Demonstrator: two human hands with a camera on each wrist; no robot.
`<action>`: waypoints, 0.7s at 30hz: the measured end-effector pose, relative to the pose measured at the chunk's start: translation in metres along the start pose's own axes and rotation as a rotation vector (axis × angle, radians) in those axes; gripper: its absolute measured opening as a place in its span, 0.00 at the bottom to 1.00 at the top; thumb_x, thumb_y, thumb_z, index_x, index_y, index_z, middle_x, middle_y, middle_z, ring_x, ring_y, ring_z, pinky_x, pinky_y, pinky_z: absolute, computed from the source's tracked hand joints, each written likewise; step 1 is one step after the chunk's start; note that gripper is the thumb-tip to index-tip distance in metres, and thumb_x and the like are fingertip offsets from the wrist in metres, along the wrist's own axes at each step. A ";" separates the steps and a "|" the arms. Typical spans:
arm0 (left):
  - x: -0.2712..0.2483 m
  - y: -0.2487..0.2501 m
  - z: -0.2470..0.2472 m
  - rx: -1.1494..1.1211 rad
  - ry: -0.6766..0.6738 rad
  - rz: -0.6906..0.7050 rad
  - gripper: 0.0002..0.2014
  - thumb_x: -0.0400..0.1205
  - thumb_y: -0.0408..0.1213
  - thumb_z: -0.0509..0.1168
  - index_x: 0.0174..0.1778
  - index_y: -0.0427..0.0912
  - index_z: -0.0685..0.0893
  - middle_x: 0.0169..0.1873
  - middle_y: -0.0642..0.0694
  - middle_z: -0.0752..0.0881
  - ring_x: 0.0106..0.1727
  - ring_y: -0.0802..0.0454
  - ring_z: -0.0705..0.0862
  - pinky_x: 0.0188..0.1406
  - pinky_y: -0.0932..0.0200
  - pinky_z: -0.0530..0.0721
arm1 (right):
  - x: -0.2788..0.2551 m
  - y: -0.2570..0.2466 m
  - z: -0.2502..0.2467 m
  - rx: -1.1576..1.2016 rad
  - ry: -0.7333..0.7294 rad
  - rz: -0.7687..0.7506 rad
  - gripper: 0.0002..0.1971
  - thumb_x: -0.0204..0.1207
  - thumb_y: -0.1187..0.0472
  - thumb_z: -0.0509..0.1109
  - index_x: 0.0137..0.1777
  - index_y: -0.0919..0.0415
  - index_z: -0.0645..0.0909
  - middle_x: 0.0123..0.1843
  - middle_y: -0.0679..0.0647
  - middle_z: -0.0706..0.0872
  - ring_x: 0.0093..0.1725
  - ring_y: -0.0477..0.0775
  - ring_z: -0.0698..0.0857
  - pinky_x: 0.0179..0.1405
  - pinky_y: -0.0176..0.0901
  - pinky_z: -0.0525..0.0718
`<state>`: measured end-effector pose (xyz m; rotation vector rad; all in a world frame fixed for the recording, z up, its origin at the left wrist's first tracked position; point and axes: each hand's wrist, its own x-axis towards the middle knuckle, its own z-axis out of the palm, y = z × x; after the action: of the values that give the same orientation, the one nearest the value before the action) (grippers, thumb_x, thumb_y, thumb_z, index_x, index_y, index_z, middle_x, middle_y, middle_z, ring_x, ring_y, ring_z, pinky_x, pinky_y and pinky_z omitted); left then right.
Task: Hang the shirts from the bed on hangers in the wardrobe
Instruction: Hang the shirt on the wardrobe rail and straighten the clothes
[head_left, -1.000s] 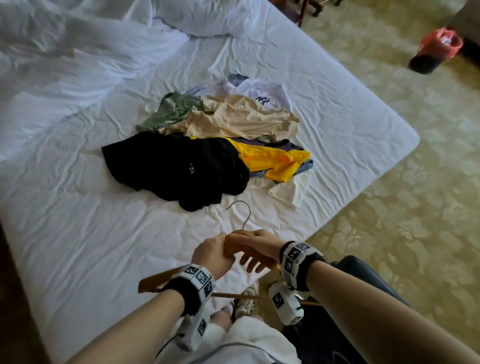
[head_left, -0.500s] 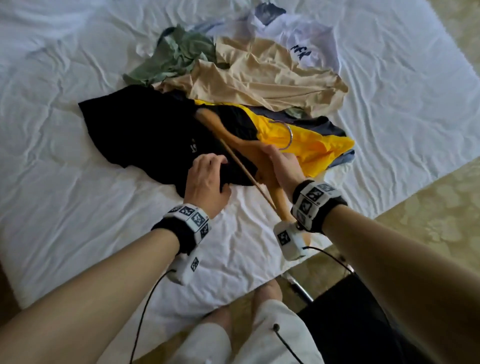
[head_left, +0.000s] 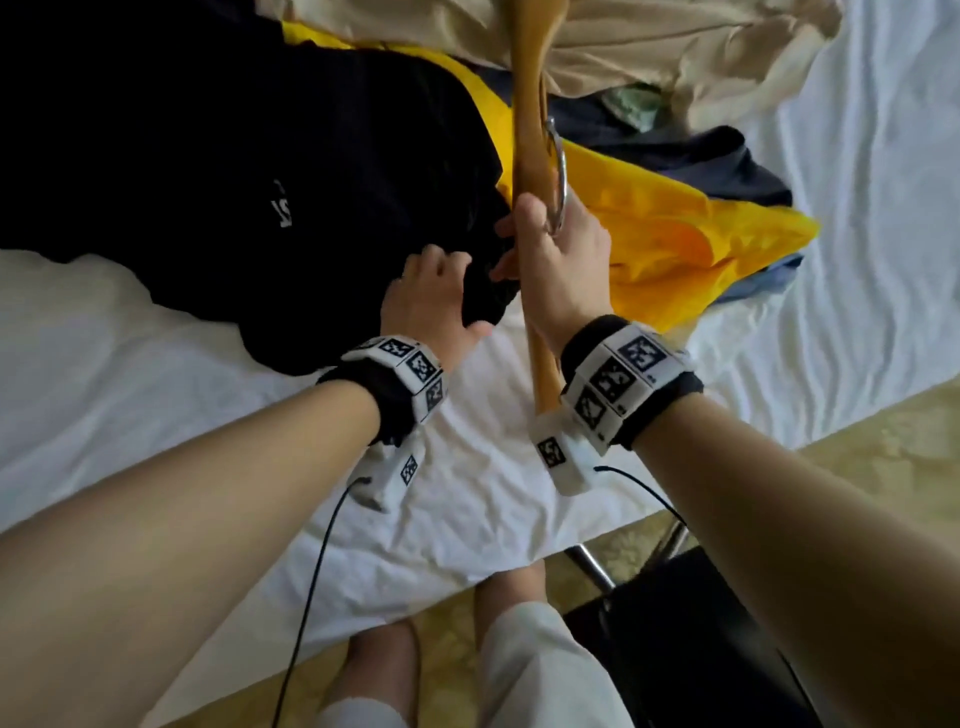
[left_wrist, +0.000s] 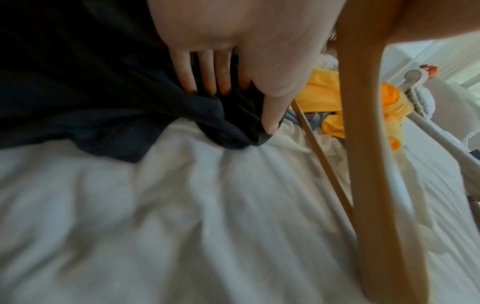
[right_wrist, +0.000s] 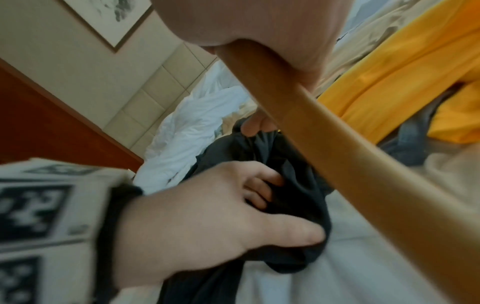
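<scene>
Several shirts lie heaped on the white-sheeted bed (head_left: 156, 415). Biggest is the black shirt (head_left: 234, 171), spread across the left of the pile with its near edge bunched up. To its right sits the yellow shirt (head_left: 665, 244), and beyond that a beige shirt (head_left: 675, 57) at the far side, with a dark blue garment (head_left: 701, 161) between them. A wooden hanger (head_left: 525, 130) stands tilted over the pile, its metal hook (head_left: 560, 171) toward the yellow shirt. Her right hand (head_left: 561, 270) is wrapped round the hanger's middle, just by the hook. Her left hand (head_left: 431, 296) pinches the bunched near edge of the black shirt, fingers (left_wrist: 207, 74) on top, thumb beneath.
</scene>
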<state>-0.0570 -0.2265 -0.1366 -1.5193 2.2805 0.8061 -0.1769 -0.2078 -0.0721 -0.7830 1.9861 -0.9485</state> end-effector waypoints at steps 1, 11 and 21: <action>0.007 0.002 0.004 0.033 0.019 -0.017 0.29 0.75 0.50 0.73 0.69 0.46 0.73 0.66 0.43 0.74 0.68 0.41 0.72 0.63 0.44 0.75 | 0.003 0.003 0.002 0.026 0.001 -0.003 0.39 0.68 0.34 0.56 0.67 0.64 0.80 0.51 0.60 0.91 0.46 0.67 0.90 0.49 0.64 0.88; -0.020 -0.005 -0.014 -0.387 0.202 -0.063 0.05 0.83 0.35 0.64 0.52 0.38 0.78 0.45 0.41 0.83 0.46 0.44 0.81 0.47 0.54 0.75 | 0.007 0.000 -0.017 0.262 -0.137 0.167 0.16 0.75 0.54 0.67 0.60 0.58 0.73 0.31 0.52 0.80 0.25 0.50 0.78 0.25 0.45 0.79; -0.100 0.017 -0.146 -0.880 0.469 -0.137 0.09 0.88 0.32 0.56 0.61 0.34 0.78 0.48 0.45 0.80 0.48 0.59 0.77 0.42 0.80 0.71 | -0.043 -0.050 -0.054 0.112 -0.396 0.213 0.21 0.73 0.61 0.81 0.61 0.71 0.81 0.41 0.54 0.90 0.30 0.44 0.86 0.31 0.36 0.81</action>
<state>-0.0214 -0.2323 0.0376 -2.4085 2.1667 1.7057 -0.1912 -0.1822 0.0078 -0.6260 1.6196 -0.7100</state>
